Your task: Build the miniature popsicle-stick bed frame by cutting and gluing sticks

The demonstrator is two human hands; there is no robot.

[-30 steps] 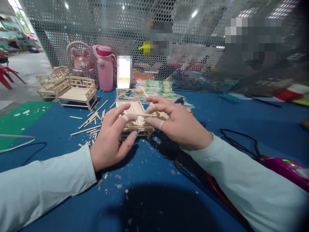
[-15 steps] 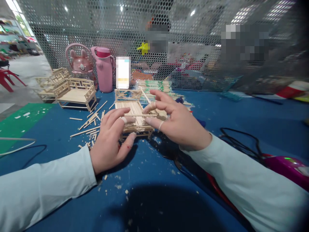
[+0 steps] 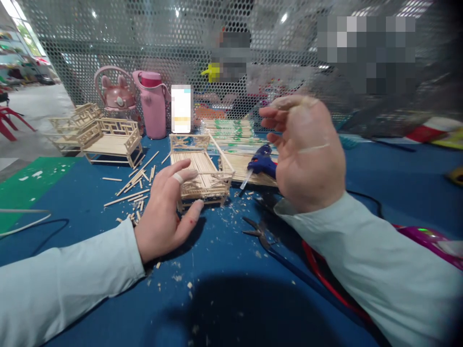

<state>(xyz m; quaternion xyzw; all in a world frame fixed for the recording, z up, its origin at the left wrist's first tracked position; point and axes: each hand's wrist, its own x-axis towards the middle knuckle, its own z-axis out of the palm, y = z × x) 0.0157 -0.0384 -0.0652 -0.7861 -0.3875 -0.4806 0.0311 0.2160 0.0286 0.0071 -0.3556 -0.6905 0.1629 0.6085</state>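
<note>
A miniature bench [image 3: 202, 164] made of thin wooden sticks stands on the blue table, with a slatted seat and thin rails. My left hand [image 3: 162, 212] steadies its front left corner. The fingertips rest on the near rail and the thumb is against or just beside the front side. My right hand [image 3: 311, 154] is raised to the right of the bench, blurred, with its fingers curled and the thumb towards me. Whether anything is between those fingers is not visible. Behind the right hand, a blue glue gun [image 3: 262, 164] lies on a bundle of sticks [image 3: 233, 166].
Pliers [image 3: 260, 231] lie below my right wrist. Loose cut sticks [image 3: 139, 180] are scattered left of the bench. Finished mini benches [image 3: 112, 142], a pink bottle [image 3: 154, 106] and a phone [image 3: 181, 108] stand behind. Packed sticks [image 3: 229, 130] lie by the perforated screen [image 3: 202, 29].
My right hand has left the bench and moved up and right, towards me. The glue gun and pliers now show. My left hand stays at the bench's corner.
</note>
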